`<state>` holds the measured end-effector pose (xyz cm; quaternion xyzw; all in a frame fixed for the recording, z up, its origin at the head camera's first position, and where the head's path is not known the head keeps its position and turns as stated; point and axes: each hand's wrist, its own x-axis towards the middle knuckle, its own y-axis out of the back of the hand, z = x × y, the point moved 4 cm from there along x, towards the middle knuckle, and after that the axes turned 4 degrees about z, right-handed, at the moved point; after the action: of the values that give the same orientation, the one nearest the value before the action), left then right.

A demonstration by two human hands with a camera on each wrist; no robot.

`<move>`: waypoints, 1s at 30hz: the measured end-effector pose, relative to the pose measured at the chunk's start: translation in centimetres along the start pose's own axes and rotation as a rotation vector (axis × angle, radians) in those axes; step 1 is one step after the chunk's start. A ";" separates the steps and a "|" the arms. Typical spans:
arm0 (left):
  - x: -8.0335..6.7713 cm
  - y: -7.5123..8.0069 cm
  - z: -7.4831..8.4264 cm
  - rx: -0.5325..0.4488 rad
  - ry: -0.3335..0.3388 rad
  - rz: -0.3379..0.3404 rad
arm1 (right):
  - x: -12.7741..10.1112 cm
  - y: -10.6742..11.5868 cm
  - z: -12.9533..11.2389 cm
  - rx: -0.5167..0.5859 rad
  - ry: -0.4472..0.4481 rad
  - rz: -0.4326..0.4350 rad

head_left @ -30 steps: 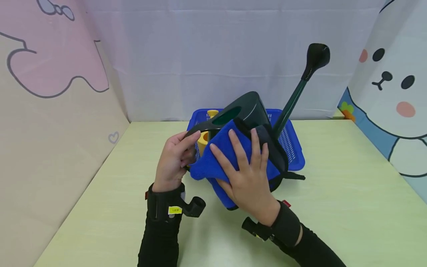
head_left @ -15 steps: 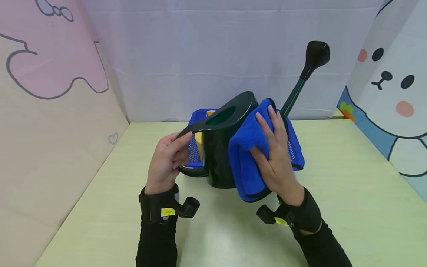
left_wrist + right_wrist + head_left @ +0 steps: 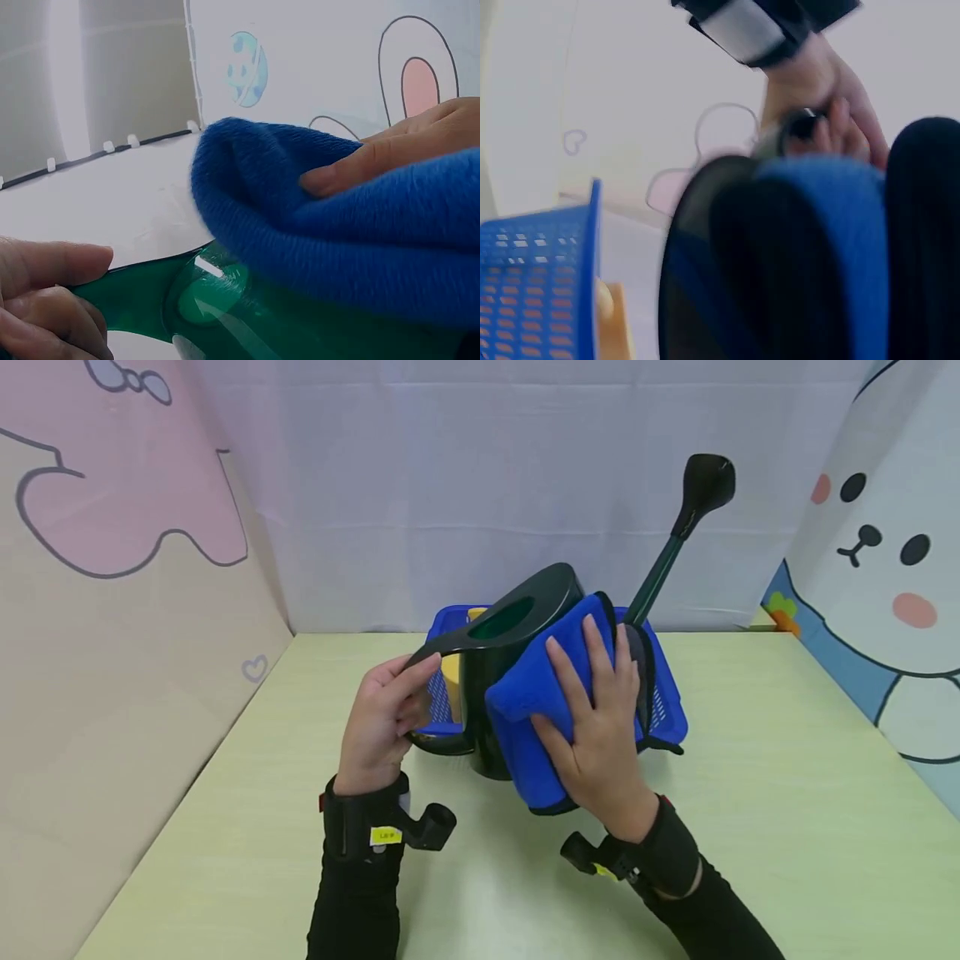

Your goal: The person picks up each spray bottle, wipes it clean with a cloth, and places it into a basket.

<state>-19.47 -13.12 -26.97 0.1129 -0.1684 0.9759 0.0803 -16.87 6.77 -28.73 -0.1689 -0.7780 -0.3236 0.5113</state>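
Observation:
A dark green watering can [image 3: 487, 693] stands upright in the middle of the head view, its long spout [image 3: 654, 581] pointing up to the right. My left hand [image 3: 384, 722] grips its handle [image 3: 442, 647] on the left side. Against the can's side my right hand [image 3: 603, 735] presses a folded blue cloth [image 3: 525, 693] with dark edging, fingers spread nearly straight over it. The cloth hides the can's right side and the base of the spout. In the left wrist view the cloth [image 3: 255, 217] bulges over the can's green body, with my right thumb [image 3: 322, 180] on it.
Behind the can is a blue perforated basket [image 3: 671, 702] with yellow things [image 3: 452, 681] in it. The pale green table [image 3: 225, 827] extends to either side. A white curtain [image 3: 450, 485] hangs behind, with cartoon-printed panels [image 3: 877, 568] at the sides.
The right hand and cloth went right across the can, uncovering its front, then came slightly back left. The left hand keeps its grip on the handle, shifting only a little.

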 end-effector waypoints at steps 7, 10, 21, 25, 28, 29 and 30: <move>0.0 -0.2 0.0 0.026 0.002 0.013 | -1.4 -1.5 -1.9 -0.095 0.123 0.007; 0.0 -0.2 0.1 0.035 -0.007 0.011 | -2.1 -2.3 -2.8 -0.152 0.218 -0.016; -0.1 -0.3 0.1 0.031 -0.006 -0.011 | -2.1 -2.0 -3.1 -0.154 0.230 -0.050; -0.2 -0.4 0.1 0.023 0.009 -0.023 | -1.1 -0.8 -1.9 -0.041 0.126 -0.017; -0.3 -0.4 0.2 0.014 0.011 -0.034 | -0.3 0.1 -0.9 0.061 0.050 0.009; -0.3 -0.4 0.2 0.013 0.012 -0.036 | 0.0 0.3 -0.5 0.098 0.025 0.014; -0.4 -0.4 0.3 0.012 0.012 -0.038 | 0.2 0.5 -0.1 0.138 -0.001 0.018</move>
<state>-19.00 -12.94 -26.69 0.1108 -0.1599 0.9759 0.0992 -16.55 7.07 -28.33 -0.1403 -0.7972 -0.2647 0.5242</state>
